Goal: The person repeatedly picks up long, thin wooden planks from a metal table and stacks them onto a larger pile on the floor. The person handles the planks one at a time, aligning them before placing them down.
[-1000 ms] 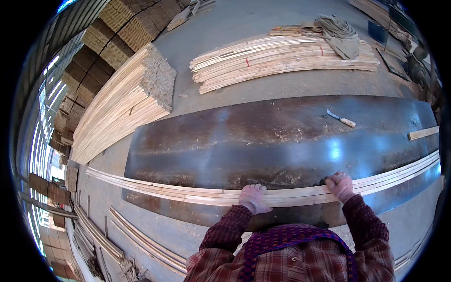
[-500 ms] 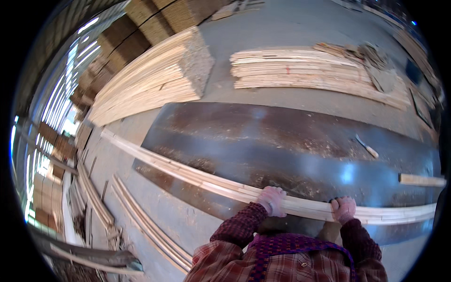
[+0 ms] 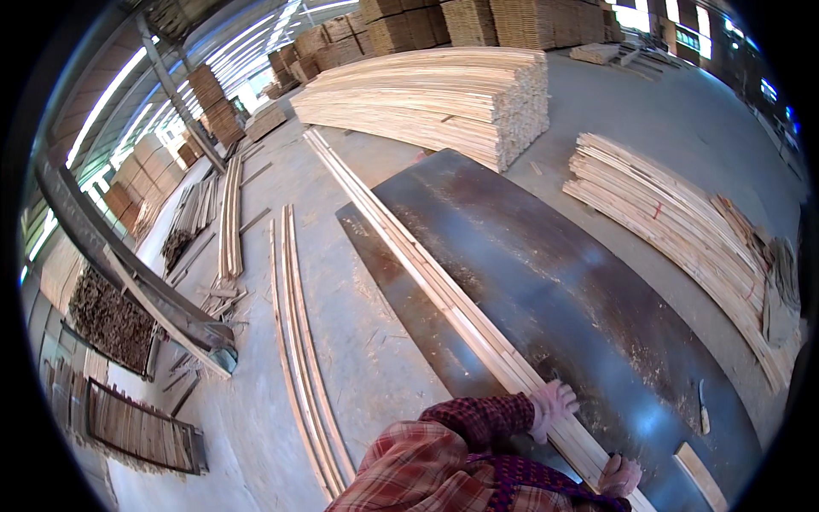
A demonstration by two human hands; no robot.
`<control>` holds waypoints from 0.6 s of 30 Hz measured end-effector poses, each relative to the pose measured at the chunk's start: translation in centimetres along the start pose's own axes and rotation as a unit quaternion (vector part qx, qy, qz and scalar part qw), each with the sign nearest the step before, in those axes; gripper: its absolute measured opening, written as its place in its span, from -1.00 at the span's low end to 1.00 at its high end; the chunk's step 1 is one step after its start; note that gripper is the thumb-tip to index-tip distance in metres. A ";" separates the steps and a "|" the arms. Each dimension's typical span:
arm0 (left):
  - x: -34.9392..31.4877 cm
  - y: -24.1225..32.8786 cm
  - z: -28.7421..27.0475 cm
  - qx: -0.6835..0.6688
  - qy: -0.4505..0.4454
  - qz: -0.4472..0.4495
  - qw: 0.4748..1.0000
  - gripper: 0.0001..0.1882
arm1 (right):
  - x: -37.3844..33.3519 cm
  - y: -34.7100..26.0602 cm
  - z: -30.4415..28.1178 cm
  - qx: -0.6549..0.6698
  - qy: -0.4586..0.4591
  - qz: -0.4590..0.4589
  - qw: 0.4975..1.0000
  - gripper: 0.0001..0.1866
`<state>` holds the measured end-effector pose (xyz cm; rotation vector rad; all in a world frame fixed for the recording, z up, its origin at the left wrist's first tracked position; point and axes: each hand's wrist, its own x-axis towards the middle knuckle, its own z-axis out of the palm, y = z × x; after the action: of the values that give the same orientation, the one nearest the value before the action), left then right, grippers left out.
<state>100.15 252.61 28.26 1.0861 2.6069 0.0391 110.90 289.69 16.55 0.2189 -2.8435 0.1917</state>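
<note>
A bundle of several long, pale wooden strips [image 3: 452, 299] lies along the near side of a dark metal-topped table [image 3: 563, 256], its far end reaching past the table edge. My left hand [image 3: 552, 410], in a pink glove, is wrapped over the strips. Closer to the bundle's near end, my right hand [image 3: 618, 475], also gloved, grips the same strips. Across the tabletop, a knife with a light handle [image 3: 703, 408] rests beyond both hands. A short wooden piece [image 3: 701, 476] lies nearer to my right hand.
Behind the table stands a large stack of pale boards [image 3: 409, 94]. Another board pile [image 3: 665, 200] lies on the floor to the right, with cloth on its end. Left of the table, loose long strips [image 3: 299, 350] lie on the floor, and a metal beam [image 3: 128, 264] rises farther left.
My view has swung to the left, so the table and strips now run diagonally and more of the left side shows. Both hands keep their hold on the strips.
</note>
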 end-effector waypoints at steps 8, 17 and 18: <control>2.1 1.1 2.8 -0.054 -0.024 -0.015 0.998 0.00 | 1.1 -0.8 -3.8 -0.054 -0.099 0.082 0.990 -0.48; 1.4 1.8 0.6 -0.050 -0.048 -0.011 0.998 -0.08 | 1.9 -6.3 -5.2 -0.024 -0.083 -0.023 0.996 -0.49; 2.7 1.6 -0.1 -0.053 -0.058 0.017 0.997 -0.10 | 1.6 -6.8 -6.0 -0.030 -0.062 -0.029 0.997 -0.45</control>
<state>99.44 255.59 27.87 1.0626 2.4538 0.1174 112.13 283.68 23.50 0.3102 -2.9572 0.0846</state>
